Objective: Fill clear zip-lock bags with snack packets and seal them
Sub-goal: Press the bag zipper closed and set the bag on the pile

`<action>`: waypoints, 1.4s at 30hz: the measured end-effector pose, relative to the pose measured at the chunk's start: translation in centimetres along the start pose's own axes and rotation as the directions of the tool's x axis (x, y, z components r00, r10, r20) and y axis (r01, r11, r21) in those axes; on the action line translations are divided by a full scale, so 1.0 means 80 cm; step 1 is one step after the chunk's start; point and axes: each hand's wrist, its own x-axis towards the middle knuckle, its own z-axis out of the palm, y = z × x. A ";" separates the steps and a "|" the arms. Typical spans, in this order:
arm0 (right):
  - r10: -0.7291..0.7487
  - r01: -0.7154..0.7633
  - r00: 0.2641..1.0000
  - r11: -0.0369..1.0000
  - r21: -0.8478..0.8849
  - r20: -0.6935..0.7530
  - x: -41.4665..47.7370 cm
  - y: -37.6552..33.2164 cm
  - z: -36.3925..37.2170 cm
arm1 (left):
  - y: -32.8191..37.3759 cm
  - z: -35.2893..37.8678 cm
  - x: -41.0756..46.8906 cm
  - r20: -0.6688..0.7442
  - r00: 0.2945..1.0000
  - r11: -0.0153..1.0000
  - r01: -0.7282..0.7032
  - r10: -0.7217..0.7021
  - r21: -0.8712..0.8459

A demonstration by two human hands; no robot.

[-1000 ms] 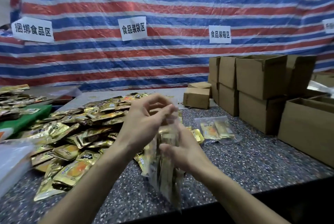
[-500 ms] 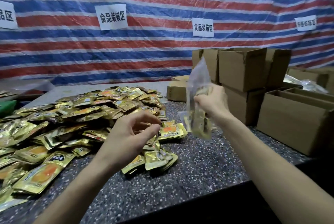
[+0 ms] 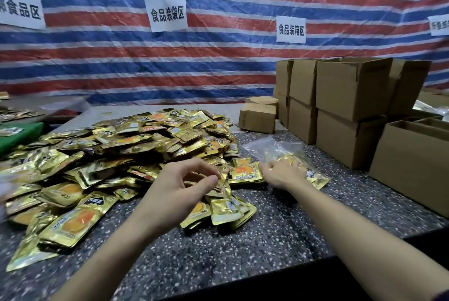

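My left hand [image 3: 179,188] hovers over the near edge of the gold snack packets [image 3: 136,145], thumb and forefinger nearly meeting (whether they pinch a packet, I cannot tell). My right hand [image 3: 283,174] lies spread on the filled zip-lock bag [image 3: 274,150], which rests flat on the speckled surface [image 3: 267,247]. Cardboard boxes [image 3: 349,86] stand beyond.

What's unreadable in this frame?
Head view:
Zip-lock bag: seal state, and grip of right hand, hidden by glare and the hand's back.
Left hand: pinching anything or not, fingertips overlap packet pile.
Far-right sign: cut by frame edge.
Cardboard boxes: contents hidden by walls.
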 end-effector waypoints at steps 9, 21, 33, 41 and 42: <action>-0.284 0.359 0.920 0.887 0.291 -0.270 -0.084 -0.106 -0.021 | -0.001 -0.001 0.001 -0.152 0.987 0.999 -0.049 0.051 0.012; -0.501 0.771 0.635 0.372 0.516 -0.587 -0.173 -0.128 0.059 | -0.101 -0.183 -0.097 -0.592 0.803 0.695 0.385 0.073 0.608; -0.512 0.827 0.555 0.256 0.500 -0.656 -0.165 -0.112 0.083 | -0.171 -0.301 -0.137 -0.843 0.486 0.151 0.874 -0.231 0.463; -0.470 0.784 0.604 0.209 0.584 -0.643 -0.165 -0.109 0.082 | -0.156 -0.330 -0.121 -0.868 0.400 0.134 0.916 -0.294 0.377; -0.467 0.780 0.609 0.206 0.592 -0.641 -0.166 -0.109 0.081 | -0.154 -0.331 -0.120 -0.874 0.418 0.121 0.908 -0.249 0.400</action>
